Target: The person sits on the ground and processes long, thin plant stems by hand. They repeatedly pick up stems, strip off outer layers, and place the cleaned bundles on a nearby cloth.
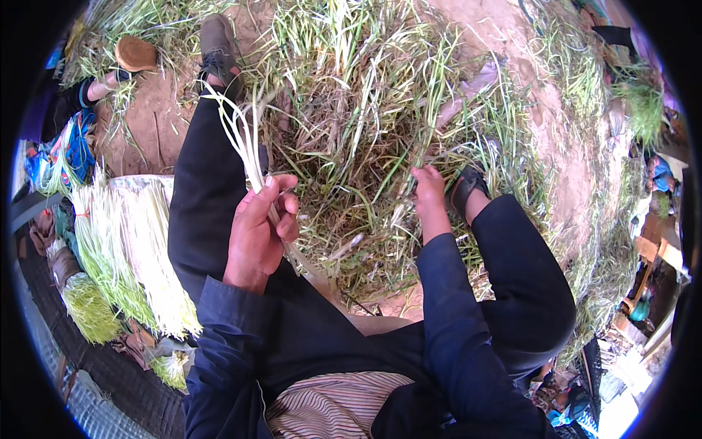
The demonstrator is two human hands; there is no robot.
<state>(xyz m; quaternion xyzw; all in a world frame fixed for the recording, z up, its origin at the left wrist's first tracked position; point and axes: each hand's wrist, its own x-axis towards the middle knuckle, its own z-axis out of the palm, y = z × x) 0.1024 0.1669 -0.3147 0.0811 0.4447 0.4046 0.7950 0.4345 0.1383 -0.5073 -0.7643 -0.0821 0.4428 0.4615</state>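
My left hand (258, 230) holds a small bunch of pale, leafy stalks (249, 148) between thumb and fingers, above my thigh. Their thin tips fan out and curl at the top, while the other ends show below my palm. My right hand (429, 192) is low over the heap of leaf trimmings (351, 148), beside my shoe. Its fingers are pinched together on green, partly withered leaves (425, 145); how many is hard to tell among the litter.
Long bundles of pale stalks (156, 252) lie at my left, one with a red tie. A shorter tied bundle (90, 307) lies beside them on dark matting (109, 367). Another person's foot (135, 54) shows at upper left. Loose trimmings (598, 247) cover the ground at right.
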